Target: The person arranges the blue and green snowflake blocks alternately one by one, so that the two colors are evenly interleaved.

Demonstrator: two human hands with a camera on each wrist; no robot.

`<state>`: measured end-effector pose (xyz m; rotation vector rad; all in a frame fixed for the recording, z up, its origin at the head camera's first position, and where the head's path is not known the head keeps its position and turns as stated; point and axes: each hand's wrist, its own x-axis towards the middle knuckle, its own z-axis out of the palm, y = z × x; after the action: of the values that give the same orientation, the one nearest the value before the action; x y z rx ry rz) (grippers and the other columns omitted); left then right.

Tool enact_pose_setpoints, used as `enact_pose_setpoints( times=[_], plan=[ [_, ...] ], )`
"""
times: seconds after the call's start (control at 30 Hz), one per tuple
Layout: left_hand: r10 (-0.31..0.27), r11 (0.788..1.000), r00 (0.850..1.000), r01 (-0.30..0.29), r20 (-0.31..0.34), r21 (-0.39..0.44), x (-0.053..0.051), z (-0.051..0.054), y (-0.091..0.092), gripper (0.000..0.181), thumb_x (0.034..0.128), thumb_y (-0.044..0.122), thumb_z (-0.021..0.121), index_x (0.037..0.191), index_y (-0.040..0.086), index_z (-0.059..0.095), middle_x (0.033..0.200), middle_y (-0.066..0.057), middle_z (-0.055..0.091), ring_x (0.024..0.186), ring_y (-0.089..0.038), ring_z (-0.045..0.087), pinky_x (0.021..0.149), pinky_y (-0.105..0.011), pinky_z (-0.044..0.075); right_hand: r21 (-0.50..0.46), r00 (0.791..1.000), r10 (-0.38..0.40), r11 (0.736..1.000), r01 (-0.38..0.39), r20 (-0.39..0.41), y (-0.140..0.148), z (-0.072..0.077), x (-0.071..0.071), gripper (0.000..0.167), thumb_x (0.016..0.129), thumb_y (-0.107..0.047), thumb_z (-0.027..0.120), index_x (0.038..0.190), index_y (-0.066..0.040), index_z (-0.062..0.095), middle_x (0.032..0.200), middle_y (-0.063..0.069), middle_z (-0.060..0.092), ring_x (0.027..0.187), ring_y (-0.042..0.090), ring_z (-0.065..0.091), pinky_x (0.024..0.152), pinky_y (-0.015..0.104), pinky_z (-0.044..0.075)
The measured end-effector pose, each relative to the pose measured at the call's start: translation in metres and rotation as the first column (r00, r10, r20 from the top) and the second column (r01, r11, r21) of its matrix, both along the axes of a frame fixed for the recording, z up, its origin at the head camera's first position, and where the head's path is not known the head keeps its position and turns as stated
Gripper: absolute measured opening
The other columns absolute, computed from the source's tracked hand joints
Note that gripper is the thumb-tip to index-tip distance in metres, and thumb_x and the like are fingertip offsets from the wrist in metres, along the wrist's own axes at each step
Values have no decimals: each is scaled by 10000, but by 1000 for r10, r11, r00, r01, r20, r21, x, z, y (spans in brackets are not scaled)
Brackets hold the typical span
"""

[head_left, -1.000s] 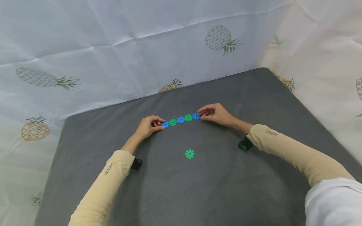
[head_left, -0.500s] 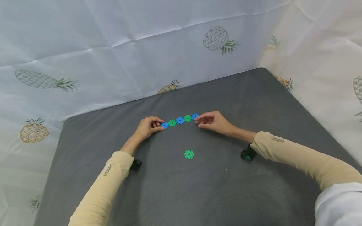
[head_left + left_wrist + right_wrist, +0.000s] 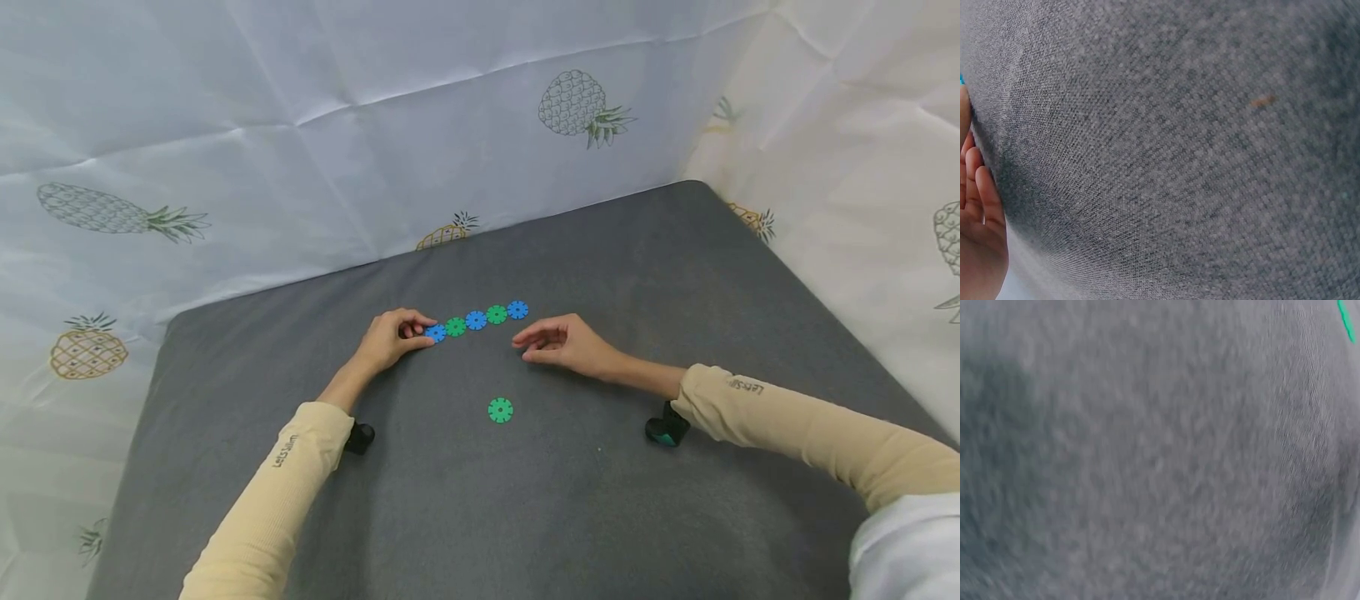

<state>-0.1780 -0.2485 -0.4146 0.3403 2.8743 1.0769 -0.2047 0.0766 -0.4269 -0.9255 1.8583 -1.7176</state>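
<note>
In the head view, a slightly slanting row of notched plastic discs, blue and green by turns, lies on the grey table. My left hand pinches the blue disc at the row's left end between thumb and fingers. Beside it come a green disc, a middle blue disc, another green disc and a right-end blue disc. My right hand hovers below the right end, fingers loosely bent and holding nothing. A single green disc lies apart, nearer to me.
Grey cloth covers the table. A white curtain printed with pineapples hangs behind it and along the sides. Black wrist cameras, one of them the right camera, hang under both sleeves.
My right hand has let go of the right-end blue disc and drawn back toward me. My left hand keeps its pinch on the left-end disc. The row has hardly shifted.
</note>
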Motion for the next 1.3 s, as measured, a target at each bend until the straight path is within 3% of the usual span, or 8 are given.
enact_pose_setpoints(
  times=[0.27,0.5,0.67,0.9,1.3],
  plan=[
    [1,1000,1000,-1,4,0,-1,0,-1,254,831,120,758,1073,52,728,865,-65,601,718,-175,513,633,-281,376,-13,998,51,999,-50,29,-4,1,13,272,849,57,683,1116,100,654,1090,268,649,880,159,647,783,280,529],
    [6,1000,1000,-6,8,3,-1,-1,-1,251,829,128,761,1069,62,732,868,-64,602,720,-173,508,633,-280,370,16,987,152,988,-153,50,-9,-1,20,316,839,28,709,1143,89,650,1118,255,645,920,215,638,801,298,528],
    [-1,1000,1000,1,0,12,-1,-1,-1,251,828,120,761,1070,57,731,874,-77,604,723,-181,512,634,-276,369,39,966,255,966,-256,48,-14,-2,22,359,832,0,726,1171,79,641,1160,226,637,999,287,616,848,324,514],
    [-1,1000,1000,1,2,4,0,-1,0,245,833,125,757,1068,60,732,880,-86,606,725,-186,520,634,-280,376,84,934,357,931,-355,-9,-21,-6,21,357,830,-12,731,1167,71,646,1168,184,647,1072,265,611,907,351,486],
    [10,1000,1000,-10,16,0,0,0,1,242,835,133,756,1067,68,733,878,-74,605,725,-181,518,641,-286,381,288,893,439,871,-398,-95,-27,-2,12,413,763,-90,806,1161,-49,702,1158,8,676,1093,99,599,937,266,462]
  ],
)
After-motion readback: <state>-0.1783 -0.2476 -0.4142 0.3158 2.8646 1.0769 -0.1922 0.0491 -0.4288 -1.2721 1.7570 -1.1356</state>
